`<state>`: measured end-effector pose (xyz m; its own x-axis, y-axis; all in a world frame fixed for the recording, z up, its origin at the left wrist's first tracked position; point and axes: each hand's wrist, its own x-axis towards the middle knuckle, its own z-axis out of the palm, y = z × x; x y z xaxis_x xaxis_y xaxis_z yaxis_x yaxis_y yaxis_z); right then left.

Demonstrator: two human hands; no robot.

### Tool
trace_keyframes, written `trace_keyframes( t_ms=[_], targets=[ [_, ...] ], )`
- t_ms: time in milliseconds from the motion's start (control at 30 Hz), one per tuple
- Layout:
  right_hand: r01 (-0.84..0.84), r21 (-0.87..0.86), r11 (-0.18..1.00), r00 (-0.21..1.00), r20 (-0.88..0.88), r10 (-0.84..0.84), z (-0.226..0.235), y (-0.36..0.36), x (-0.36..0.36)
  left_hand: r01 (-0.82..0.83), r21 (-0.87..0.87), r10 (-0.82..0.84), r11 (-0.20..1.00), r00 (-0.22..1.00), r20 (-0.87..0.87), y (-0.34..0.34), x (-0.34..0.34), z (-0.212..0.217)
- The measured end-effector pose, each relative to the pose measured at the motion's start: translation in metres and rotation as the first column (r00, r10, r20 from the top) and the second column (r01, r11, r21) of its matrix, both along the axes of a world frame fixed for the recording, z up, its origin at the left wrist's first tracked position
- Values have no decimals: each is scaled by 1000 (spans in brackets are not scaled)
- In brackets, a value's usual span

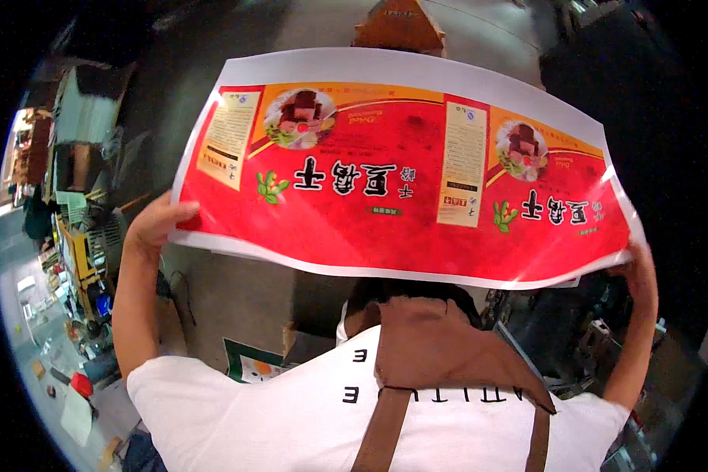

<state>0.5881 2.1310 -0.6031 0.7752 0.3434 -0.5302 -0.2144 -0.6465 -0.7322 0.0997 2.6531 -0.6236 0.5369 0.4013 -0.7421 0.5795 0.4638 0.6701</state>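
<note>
A wide printed paper sheet (354,228) spans the space in front of my chest, red and orange with a white border. Its pictures of food and its lettering appear upside down from here. The sheet bows, its middle nearest my body and its far edge curving away. At the lower left corner, my left hand (156,220) is closed on the edge, thumb on top. My right hand (639,271) grips the opposite corner, its fingers mostly hidden beneath. A thin second edge shows below the near border, so more than one layer may be held.
Beyond the sheet stands an orange-brown block-like object (400,27) on the grey floor (488,31). Cluttered shelves and tools (79,252) line the left. A green-edged printed piece (252,363) lies below left. Dark equipment (594,338) is at the lower right.
</note>
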Motion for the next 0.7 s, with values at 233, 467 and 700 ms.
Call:
trace_keyframes(
  t_ms=[233, 467, 700],
  targets=[
    [-10, 321, 947, 985, -162, 65, -62, 122, 29, -40, -120, 87, 992, 906, 415, 1, 145, -69],
    [-162, 265, 951, 964, -162, 210, -108, 175, 22, 40, -22, -35, 999, 979, 199, 0, 212, -115],
    [224, 719, 658, 941, 17, -339, -3, 61, -5, -417, -63, 371, 907, 717, 590, -18, 108, -11]
  ],
)
